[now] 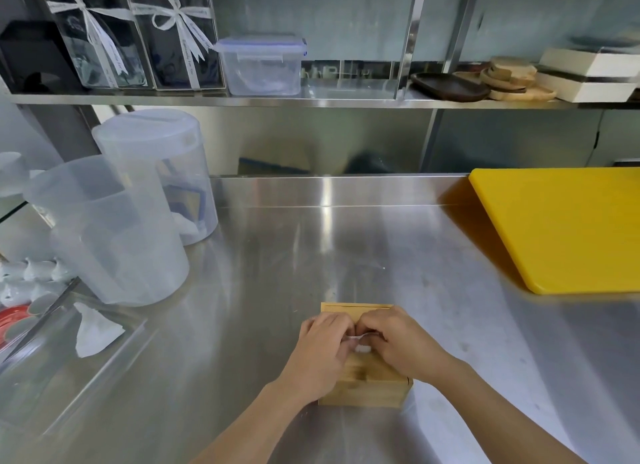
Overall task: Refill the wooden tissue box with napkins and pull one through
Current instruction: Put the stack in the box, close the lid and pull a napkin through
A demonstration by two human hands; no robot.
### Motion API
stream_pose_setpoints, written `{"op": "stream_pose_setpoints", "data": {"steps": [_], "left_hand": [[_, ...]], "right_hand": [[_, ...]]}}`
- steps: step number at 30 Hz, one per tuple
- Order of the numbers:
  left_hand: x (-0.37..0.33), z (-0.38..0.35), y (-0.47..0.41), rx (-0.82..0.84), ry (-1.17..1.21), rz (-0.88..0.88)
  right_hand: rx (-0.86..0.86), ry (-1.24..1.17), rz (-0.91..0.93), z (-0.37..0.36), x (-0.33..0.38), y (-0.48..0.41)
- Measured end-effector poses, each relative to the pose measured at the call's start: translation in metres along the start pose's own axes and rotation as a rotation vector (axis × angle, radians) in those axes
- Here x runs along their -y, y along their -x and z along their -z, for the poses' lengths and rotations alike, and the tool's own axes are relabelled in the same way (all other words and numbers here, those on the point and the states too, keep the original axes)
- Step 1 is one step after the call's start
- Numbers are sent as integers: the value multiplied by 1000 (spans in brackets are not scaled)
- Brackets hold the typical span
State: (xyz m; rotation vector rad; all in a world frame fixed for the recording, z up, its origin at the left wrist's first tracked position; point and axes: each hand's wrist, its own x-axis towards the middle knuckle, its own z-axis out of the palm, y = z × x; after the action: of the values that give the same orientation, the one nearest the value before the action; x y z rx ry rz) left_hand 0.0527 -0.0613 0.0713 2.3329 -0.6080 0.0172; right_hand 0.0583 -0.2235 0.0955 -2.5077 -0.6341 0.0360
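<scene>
The wooden tissue box (363, 391) stands on the steel counter near the front edge, lid on. Both hands rest on top of it, over the middle of the lid. My left hand (322, 352) and my right hand (398, 342) meet fingertip to fingertip and pinch a small bit of white napkin (362, 348) that shows between them at the lid's opening. The opening itself is hidden by the fingers.
Two translucent plastic jugs (117, 235) stand at the left. A clear tray (52, 370) with a loose white napkin (95, 330) lies in front of them. A yellow cutting board (568, 228) lies at the right. A shelf (311, 99) above holds boxes and wooden plates.
</scene>
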Motion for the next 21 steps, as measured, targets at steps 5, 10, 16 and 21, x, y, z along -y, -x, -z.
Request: {"op": "stream_pose_setpoints", "data": {"steps": [5,10,16,21], "left_hand": [[7,-4,-2,83,80,40],[10,1,-7,98,126,48],[11,12,-8,109,68,65],[10,13,-18,167,-134,48]], "right_hand": [[-53,-121,-26,0,6,-4],[-54,16,49,-1,8,-8],[6,-29,-123,16,-12,0],[10,-233,-258,20,-15,9]]}}
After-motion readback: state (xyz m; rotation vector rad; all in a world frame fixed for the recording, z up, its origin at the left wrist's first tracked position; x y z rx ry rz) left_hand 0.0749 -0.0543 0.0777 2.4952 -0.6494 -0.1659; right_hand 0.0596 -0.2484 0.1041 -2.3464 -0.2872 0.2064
